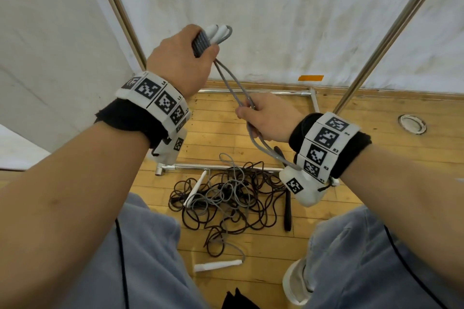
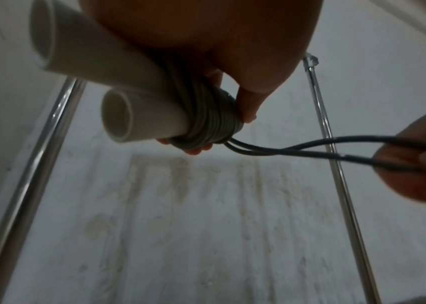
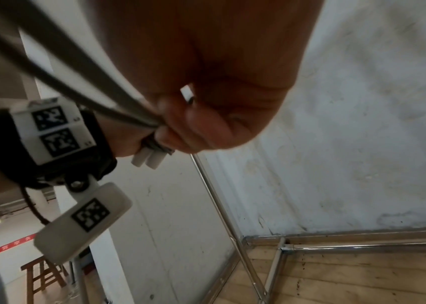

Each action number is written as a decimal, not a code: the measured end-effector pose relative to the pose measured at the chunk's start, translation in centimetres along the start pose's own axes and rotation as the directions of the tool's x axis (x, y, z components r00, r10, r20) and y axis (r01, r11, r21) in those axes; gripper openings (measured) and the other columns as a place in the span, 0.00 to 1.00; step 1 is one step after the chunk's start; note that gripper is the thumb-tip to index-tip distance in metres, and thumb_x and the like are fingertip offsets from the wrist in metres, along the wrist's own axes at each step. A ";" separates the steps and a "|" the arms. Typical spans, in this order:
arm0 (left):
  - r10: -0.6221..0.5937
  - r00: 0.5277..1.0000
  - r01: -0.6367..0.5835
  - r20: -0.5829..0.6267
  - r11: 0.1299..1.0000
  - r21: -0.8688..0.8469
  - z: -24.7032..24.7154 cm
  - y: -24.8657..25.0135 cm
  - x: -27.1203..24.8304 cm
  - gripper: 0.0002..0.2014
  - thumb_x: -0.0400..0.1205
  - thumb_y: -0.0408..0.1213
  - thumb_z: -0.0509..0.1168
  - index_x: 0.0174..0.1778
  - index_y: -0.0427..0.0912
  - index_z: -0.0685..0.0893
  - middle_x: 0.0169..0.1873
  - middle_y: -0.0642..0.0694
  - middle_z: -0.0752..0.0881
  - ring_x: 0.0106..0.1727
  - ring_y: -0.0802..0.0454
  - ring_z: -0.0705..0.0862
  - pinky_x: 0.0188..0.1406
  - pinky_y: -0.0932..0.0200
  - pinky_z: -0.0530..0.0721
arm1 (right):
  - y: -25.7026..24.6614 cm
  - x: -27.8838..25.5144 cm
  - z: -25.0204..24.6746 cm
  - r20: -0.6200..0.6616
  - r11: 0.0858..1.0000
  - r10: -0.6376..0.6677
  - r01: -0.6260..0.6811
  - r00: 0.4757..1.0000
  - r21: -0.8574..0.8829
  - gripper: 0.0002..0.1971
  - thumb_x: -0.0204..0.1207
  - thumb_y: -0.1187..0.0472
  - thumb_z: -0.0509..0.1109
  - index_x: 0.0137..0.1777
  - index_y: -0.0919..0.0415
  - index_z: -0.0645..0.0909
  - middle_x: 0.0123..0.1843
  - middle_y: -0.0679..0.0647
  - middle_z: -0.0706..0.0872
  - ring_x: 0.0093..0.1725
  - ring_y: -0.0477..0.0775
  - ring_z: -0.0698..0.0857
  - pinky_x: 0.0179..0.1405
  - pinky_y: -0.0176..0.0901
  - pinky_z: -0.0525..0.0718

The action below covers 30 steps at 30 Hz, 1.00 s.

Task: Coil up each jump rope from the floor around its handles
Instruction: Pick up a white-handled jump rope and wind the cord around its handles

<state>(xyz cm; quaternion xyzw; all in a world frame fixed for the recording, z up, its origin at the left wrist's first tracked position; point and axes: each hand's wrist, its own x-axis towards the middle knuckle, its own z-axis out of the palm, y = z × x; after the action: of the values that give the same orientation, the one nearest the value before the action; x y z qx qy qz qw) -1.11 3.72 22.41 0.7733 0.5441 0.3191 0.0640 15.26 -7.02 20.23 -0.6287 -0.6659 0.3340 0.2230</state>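
Note:
My left hand [image 1: 182, 56] grips two white handles [image 1: 218, 32] held side by side, with several turns of grey rope [image 1: 200, 44] wound round them. In the left wrist view the handles [image 2: 139, 121] and the coil [image 2: 206, 123] show under my thumb. Two grey strands [image 1: 232, 83] run down from the coil to my right hand [image 1: 266, 119], which pinches them; a short loop hangs below it. In the right wrist view the strands [image 3: 76, 82] pass through my curled fingers [image 3: 194, 127]. A tangle of dark and grey ropes [image 1: 231, 198] lies on the floor below.
White handles [image 1: 217, 265] [image 1: 195, 189] and a black handle [image 1: 287, 211] lie among the tangle on the wooden floor [image 1: 364, 138]. Metal frame tubes [image 1: 391, 30] [image 1: 118, 10] slant up on both sides. White sheeting hangs behind. My knees frame the pile.

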 end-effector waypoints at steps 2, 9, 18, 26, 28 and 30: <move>0.003 0.999 -0.008 0.044 0.995 0.103 0.3 -0.8 0.1 0.18 0.79 0.62 0.56 0.55 0.54 0.76 0.34 0.55 0.78 0.36 0.47 0.77 0.30 0.58 0.68 | -0.3 -0.1 -0.2 0.019 1.000 -0.004 0.004 1.000 0.023 0.11 0.83 0.57 0.58 0.40 0.57 0.74 0.26 0.49 0.81 0.24 0.45 0.79 0.32 0.38 0.81; 0.004 0.981 -0.051 0.192 0.969 0.242 1.4 -1.8 -0.1 0.15 0.80 0.60 0.56 0.49 0.52 0.74 0.34 0.51 0.78 0.36 0.44 0.78 0.29 0.56 0.68 | -0.7 -0.2 -0.4 0.005 0.990 0.128 -0.128 0.992 0.054 0.11 0.85 0.64 0.51 0.54 0.59 0.76 0.31 0.51 0.72 0.26 0.50 0.71 0.24 0.41 0.74; 0.001 0.981 -0.052 0.196 0.966 0.255 1.3 -2.7 0.3 0.14 0.81 0.59 0.57 0.48 0.53 0.72 0.33 0.51 0.79 0.34 0.45 0.79 0.29 0.57 0.69 | -0.9 -0.3 -1.0 0.036 0.994 0.091 -0.088 0.995 -0.066 0.12 0.84 0.61 0.55 0.40 0.58 0.74 0.29 0.49 0.70 0.25 0.48 0.69 0.21 0.31 0.66; 0.064 0.881 -0.204 0.468 0.945 0.255 2.4 -1.7 -0.9 0.09 0.79 0.59 0.63 0.46 0.59 0.76 0.35 0.57 0.81 0.34 0.57 0.77 0.26 0.61 0.67 | -1.2 0.1 -4.0 -0.349 0.973 -0.181 0.116 0.920 -0.199 0.18 0.84 0.56 0.57 0.40 0.67 0.80 0.27 0.46 0.71 0.28 0.44 0.70 0.27 0.33 0.66; 0.119 0.833 -0.281 0.541 0.932 0.229 3.0 -0.6 -1.8 0.10 0.79 0.58 0.64 0.45 0.58 0.77 0.36 0.58 0.81 0.35 0.58 0.78 0.26 0.62 0.66 | -1.2 0.2 -4.2 -0.374 0.977 -0.179 0.119 0.910 -0.178 0.17 0.83 0.57 0.58 0.39 0.66 0.80 0.27 0.45 0.72 0.28 0.44 0.71 0.28 0.27 0.67; 0.175 0.787 -0.356 0.592 0.912 0.204 3.6 0.8 -3.0 0.09 0.79 0.58 0.64 0.46 0.58 0.79 0.33 0.58 0.80 0.34 0.59 0.77 0.25 0.61 0.64 | -1.3 0.4 -4.0 -0.364 0.976 -0.179 0.120 0.914 -0.180 0.17 0.83 0.56 0.58 0.40 0.67 0.81 0.28 0.46 0.73 0.29 0.45 0.72 0.28 0.29 0.67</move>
<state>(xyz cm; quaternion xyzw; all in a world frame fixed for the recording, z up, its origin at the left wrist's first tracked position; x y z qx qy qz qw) 1.01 1.67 18.67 0.9022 0.4278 -0.0045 0.0547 17.21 -6.01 23.79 -0.6437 -0.6803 0.1360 0.3229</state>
